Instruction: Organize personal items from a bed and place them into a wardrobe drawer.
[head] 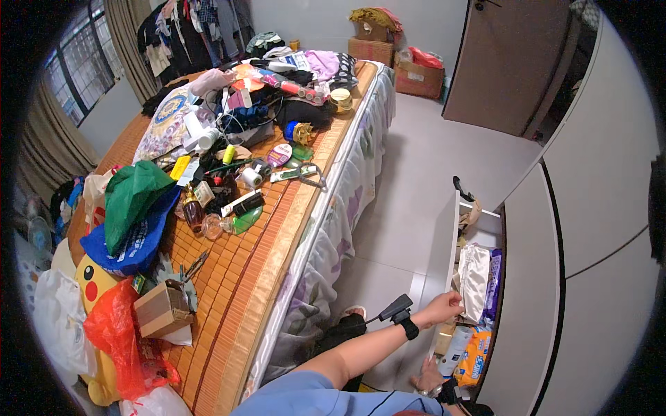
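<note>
An open drawer (pixel 451 244) extends from the white wardrobe at my right. My left hand (pixel 441 310) hangs over it with curled fingers at the edge of a white satin cloth (pixel 474 281); whether they pinch it cannot be told. My right hand (pixel 428 375) grips the top edge of the drawer front near its closer end. Beside the satin lies a purple packet (pixel 494 283). Nearer to me in the drawer are a pale cylindrical package (pixel 456 349) and an orange packet (pixel 474 356), both bearing writing. Both my wrists wear black straps.
The wardrobe (pixel 525 291) borders the drawer. At left, a bed with a bamboo mat (pixel 229 281) bears heaped clothes, bottles, a green cloth bag (pixel 136 200), a small cardboard box (pixel 164 308) and a yellow plush toy (pixel 101 283). Cardboard boxes (pixel 418 79) stand near the brown door (pixel 507 62).
</note>
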Motion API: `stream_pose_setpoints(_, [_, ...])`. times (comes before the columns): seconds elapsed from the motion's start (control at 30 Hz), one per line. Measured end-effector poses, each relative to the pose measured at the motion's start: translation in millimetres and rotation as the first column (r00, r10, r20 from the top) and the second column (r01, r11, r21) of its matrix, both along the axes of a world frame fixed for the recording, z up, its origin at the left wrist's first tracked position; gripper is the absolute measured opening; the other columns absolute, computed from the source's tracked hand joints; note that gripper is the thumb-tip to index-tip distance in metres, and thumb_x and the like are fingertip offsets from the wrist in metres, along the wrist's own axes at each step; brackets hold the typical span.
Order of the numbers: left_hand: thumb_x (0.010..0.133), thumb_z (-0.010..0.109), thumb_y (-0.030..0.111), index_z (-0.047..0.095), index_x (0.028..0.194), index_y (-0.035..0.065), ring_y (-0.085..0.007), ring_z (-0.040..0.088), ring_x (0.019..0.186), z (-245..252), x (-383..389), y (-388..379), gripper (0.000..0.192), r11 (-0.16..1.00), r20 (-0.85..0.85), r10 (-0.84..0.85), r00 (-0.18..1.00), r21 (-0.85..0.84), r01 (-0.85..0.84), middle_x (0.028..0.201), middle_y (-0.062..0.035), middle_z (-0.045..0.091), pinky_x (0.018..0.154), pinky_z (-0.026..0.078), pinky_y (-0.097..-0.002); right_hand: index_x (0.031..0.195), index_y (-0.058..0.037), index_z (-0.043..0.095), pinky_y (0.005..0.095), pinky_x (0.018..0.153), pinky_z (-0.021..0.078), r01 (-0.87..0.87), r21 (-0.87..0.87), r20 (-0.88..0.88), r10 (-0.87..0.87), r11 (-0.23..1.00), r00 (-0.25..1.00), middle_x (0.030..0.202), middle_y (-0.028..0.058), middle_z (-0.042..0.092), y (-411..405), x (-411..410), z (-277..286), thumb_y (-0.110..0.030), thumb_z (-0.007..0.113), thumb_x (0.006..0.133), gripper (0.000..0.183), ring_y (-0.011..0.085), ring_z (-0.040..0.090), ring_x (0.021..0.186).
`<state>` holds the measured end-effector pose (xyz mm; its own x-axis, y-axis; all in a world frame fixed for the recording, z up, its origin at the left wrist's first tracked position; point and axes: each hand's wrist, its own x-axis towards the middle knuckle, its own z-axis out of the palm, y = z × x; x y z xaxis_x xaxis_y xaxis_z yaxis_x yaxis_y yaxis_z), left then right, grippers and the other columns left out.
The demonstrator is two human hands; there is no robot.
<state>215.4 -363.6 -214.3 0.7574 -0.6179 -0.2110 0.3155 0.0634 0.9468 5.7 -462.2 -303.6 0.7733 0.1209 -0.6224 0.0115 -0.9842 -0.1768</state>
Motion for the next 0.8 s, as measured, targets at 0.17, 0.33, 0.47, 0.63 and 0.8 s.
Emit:
stream_pose_setpoints(0.17, [0.073, 0.061, 0.016, 0.051, 0.096, 0.0003, -0.0107, 0.05, 0.074, 6.4, -0.3, 1.0, 0.03, 0.999, 0.016, 0.022, 1.0, 0.03, -0.023, 0.081, -0.0034, 0.053, 0.067, 0.042, -0.0236, 0.126, 0.0143, 0.011, 0.0366, 0.101, 0.0222, -0.05, -0.03, -0.067, 0.048, 0.998, 0.997, 0.128, 0.0394, 0.012, 2.1, 6.3, 9.6, -0.049, 0.055, 0.071, 0.095, 0.0444, 0.018, 0.122])
stream_pose_setpoints(0.33, [0.074, 0.062, 0.015, 0.05, 0.098, 0.0002, -0.0104, 0.05, 0.075, 7.4, 0.1, 1.8, 0.031, 1.0, -0.043, -0.025, 0.999, -0.01, 0.025, 0.082, -0.0032, 0.053, 0.068, 0.042, -0.0231, 0.126, 0.015, 0.009, 0.0363, 0.102, 0.0206, -0.034, -0.008, -0.106, 0.033, 0.999, 0.994, 0.128, 0.0392, 0.01, -0.5, 7.3, 3.8, -0.051, 0.053, 0.071, 0.097, 0.0439, 0.015, 0.123])
stream_pose_setpoints(0.47, [0.076, 0.058, 0.015, 0.051, 0.101, 0.0003, -0.0094, 0.049, 0.075, -3.5, 0.4, -1.9, 0.03, 1.0, 0.019, -0.011, 1.0, 0.023, 0.011, 0.082, -0.0016, 0.053, 0.069, 0.042, -0.0215, 0.126, 0.0152, 0.005, 0.0365, 0.102, 0.0209, 0.0, 0.024, -0.139, 0.004, 1.0, 0.99, 0.129, 0.0394, 0.006, -2.7, 7.1, 1.9, -0.051, 0.053, 0.072, 0.099, 0.0441, 0.014, 0.124])
stream_pose_setpoints(0.63, [0.075, 0.06, 0.016, 0.051, 0.099, -0.0004, -0.0092, 0.049, 0.077, -9.8, 0.0, -4.7, 0.03, 1.0, 0.037, -0.014, 0.999, 0.009, 0.014, 0.083, -0.002, 0.052, 0.071, 0.042, -0.0217, 0.126, 0.0152, 0.004, 0.0365, 0.102, 0.021, -0.01, 0.02, -0.166, 0.013, 1.0, 0.986, 0.129, 0.0395, 0.005, -3.7, 7.6, -1.5, -0.051, 0.053, 0.072, 0.099, 0.0442, 0.014, 0.124])
stream_pose_setpoints(0.8, [0.075, 0.06, 0.018, 0.051, 0.098, -0.0009, -0.0095, 0.049, 0.077, -13.7, 0.7, -3.8, 0.032, 0.999, 0.026, -0.03, 0.999, -0.017, 0.031, 0.083, -0.0026, 0.053, 0.071, 0.042, -0.0225, 0.126, 0.0151, 0.003, 0.0366, 0.102, 0.0211, -0.025, 0.022, -0.18, 0.029, 0.999, 0.983, 0.129, 0.0396, 0.005, -3.6, 6.5, -6.7, -0.051, 0.053, 0.072, 0.099, 0.0443, 0.014, 0.124])
